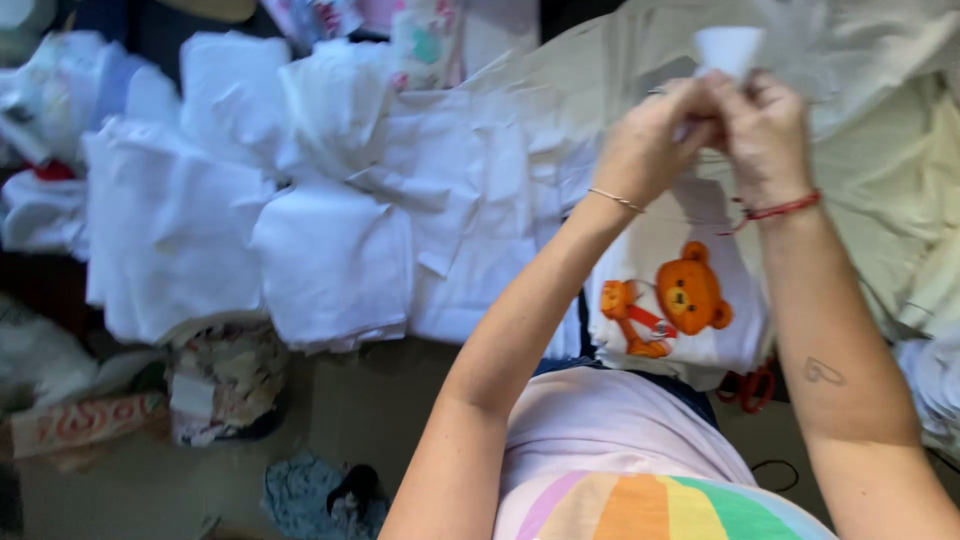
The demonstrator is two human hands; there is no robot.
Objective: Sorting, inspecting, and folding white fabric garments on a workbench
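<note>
Both of my hands are raised together at the upper right, pinching a small piece of white fabric (pixel 728 48) between them. My left hand (pixel 650 140) has a thin bracelet at the wrist and grips the fabric's lower left. My right hand (pixel 765 130), with a red string at the wrist, grips it from the right. Below the hands lies a white cloth printed with an orange bear (pixel 690 295), draped near my lap.
Piles of white folded fabric (pixel 330 260) cover the left and middle. Cream cloth (pixel 890 190) spreads at the right. Red-handled scissors (pixel 750 388) lie by my right forearm. A patterned bundle (pixel 225 380) and a printed box (pixel 85 422) sit lower left.
</note>
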